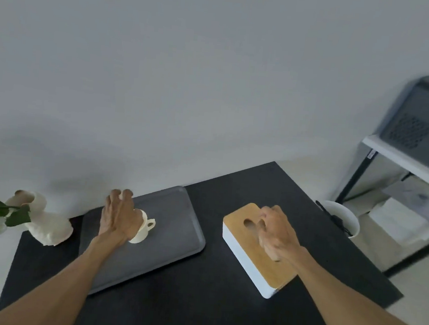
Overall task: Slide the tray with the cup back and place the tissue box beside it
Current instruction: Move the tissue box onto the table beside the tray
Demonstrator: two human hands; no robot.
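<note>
left hand point(119, 216) over tray point(174, 226), fingers spread, released, hiding part of cup point(143, 227); contact with cup unclear. right hand point(276, 232) on wooden lid of tissue box point(257, 254), grip unclear through blur. box right of tray, apart, long axis parallel to tray's, on dark worktop point(208, 304). right hand nearer box.

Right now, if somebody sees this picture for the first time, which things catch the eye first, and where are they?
The tissue box, white with a wooden lid, stands out on the black table, right of centre, with the right hand on its lid. To its left lies a grey tray holding a cream cup, and the left hand hovers, fingers spread, over the cup. A pale vase with green leaves stands at the far left.
</note>
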